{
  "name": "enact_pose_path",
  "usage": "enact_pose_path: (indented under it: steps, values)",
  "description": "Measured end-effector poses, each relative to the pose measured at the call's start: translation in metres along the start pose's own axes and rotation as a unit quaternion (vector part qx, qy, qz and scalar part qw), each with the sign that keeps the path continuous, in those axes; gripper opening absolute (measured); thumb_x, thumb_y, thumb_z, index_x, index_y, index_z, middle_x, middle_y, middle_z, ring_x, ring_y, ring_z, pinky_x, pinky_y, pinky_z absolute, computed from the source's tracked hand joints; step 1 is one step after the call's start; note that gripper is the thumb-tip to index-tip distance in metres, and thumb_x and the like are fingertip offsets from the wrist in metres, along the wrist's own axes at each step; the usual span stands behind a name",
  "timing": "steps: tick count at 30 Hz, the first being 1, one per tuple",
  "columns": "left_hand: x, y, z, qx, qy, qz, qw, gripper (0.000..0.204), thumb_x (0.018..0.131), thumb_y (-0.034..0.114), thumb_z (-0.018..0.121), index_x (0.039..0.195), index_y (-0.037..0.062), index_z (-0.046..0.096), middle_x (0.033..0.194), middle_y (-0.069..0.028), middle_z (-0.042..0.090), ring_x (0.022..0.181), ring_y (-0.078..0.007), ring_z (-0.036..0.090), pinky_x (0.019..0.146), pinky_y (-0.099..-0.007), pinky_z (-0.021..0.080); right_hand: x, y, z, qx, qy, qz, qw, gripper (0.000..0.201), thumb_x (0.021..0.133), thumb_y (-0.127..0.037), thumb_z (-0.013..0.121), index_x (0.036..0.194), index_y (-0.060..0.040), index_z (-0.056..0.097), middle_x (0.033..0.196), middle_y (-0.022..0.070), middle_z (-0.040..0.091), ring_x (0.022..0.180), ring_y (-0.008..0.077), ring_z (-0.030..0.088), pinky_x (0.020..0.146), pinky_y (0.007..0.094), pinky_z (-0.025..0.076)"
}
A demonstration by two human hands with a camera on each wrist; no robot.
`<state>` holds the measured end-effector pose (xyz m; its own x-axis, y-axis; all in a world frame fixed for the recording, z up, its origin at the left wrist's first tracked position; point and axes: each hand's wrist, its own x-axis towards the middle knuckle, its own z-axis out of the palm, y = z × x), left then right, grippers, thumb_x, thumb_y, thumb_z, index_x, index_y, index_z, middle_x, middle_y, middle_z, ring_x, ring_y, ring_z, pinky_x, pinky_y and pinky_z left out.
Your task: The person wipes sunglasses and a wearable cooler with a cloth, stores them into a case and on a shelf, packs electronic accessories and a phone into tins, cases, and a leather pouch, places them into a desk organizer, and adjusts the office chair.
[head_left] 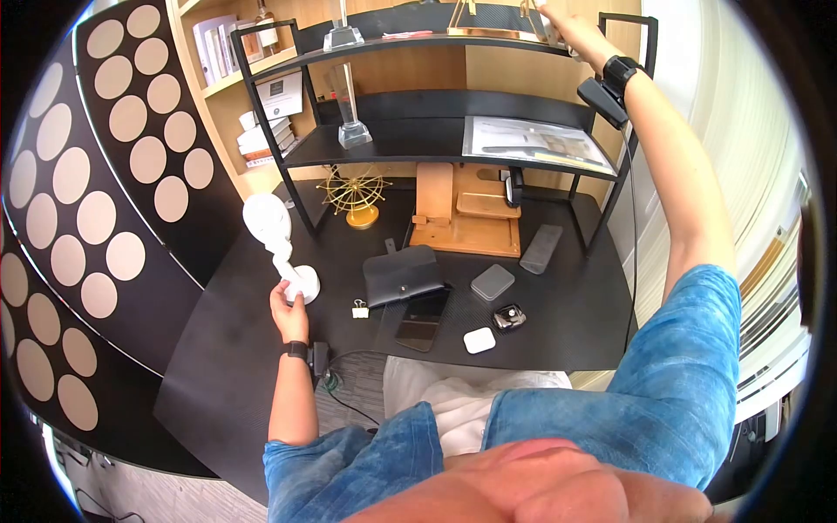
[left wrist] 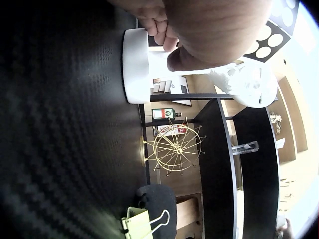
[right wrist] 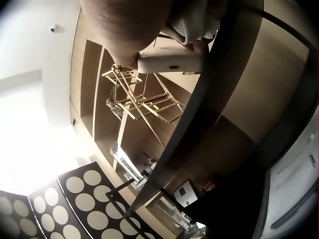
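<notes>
A white desk fan with a round head and a round base stands at the left of the black desk. My left hand grips it low down, and in the left wrist view the thumb lies along the stem just above the base. My right hand is raised to the right end of the top shelf. It holds a white, rounded block with a small port, thumb at one end and fingers at the other. A greyish cloth-like thing shows beside that hand.
A black shelf rack bears crystal trophies and papers. Below stand a gold ferris wheel and a wooden stand. A black pouch, phone, binder clip and white case lie nearer.
</notes>
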<state>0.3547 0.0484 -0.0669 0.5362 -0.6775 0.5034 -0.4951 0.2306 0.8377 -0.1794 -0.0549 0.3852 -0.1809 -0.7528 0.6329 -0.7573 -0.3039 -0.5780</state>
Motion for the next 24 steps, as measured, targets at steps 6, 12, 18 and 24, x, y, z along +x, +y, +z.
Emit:
enact_pose_path:
  steps: [6,12,18,24]
  values:
    - [-0.001,-0.003,0.001,-0.022,0.004,0.002,1.0,0.038,0.083,-0.001,0.064,0.12,0.0002,0.055,0.122,-0.014,0.057,0.114,-0.0258,0.055,0.102,-0.0365,0.041,-0.001,0.009,-0.005,0.093,-0.012,0.015,0.995,0.08,0.08,-0.079,0.053,0.088,-0.0015,0.07,0.086,0.0128,0.066,0.075,0.0225,0.059,0.067,0.033,0.045]
    - [0.0,-0.003,0.0,-0.018,-0.001,0.002,1.0,0.038,0.085,-0.001,0.063,0.123,0.0004,0.055,0.121,-0.0131,0.059,0.116,-0.0238,0.055,0.103,-0.0357,0.04,0.006,0.006,0.0,0.035,-0.008,0.048,0.998,0.071,0.082,-0.071,0.056,0.087,-0.0019,0.07,0.083,0.0116,0.065,0.073,0.0212,0.059,0.063,0.0331,0.045]
    - [-0.001,0.004,-0.001,0.006,-0.01,0.004,1.0,0.038,0.085,-0.003,0.062,0.122,-0.0003,0.054,0.124,-0.0137,0.057,0.117,-0.0242,0.054,0.104,-0.036,0.04,0.003,0.003,0.0,0.03,-0.02,0.028,0.999,0.065,0.083,-0.068,0.057,0.084,-0.0054,0.071,0.076,0.0069,0.064,0.067,0.0171,0.058,0.058,0.0304,0.045]
    - [0.005,-0.023,0.003,-0.032,-0.014,0.032,0.999,0.035,0.086,-0.008,0.058,0.12,-0.0012,0.053,0.126,-0.015,0.057,0.119,-0.024,0.054,0.104,-0.035,0.04,-0.003,-0.002,-0.001,0.033,-0.018,0.014,0.999,0.065,0.082,-0.069,0.058,0.086,-0.0053,0.072,0.076,0.0071,0.064,0.066,0.0178,0.058,0.057,0.0305,0.043]
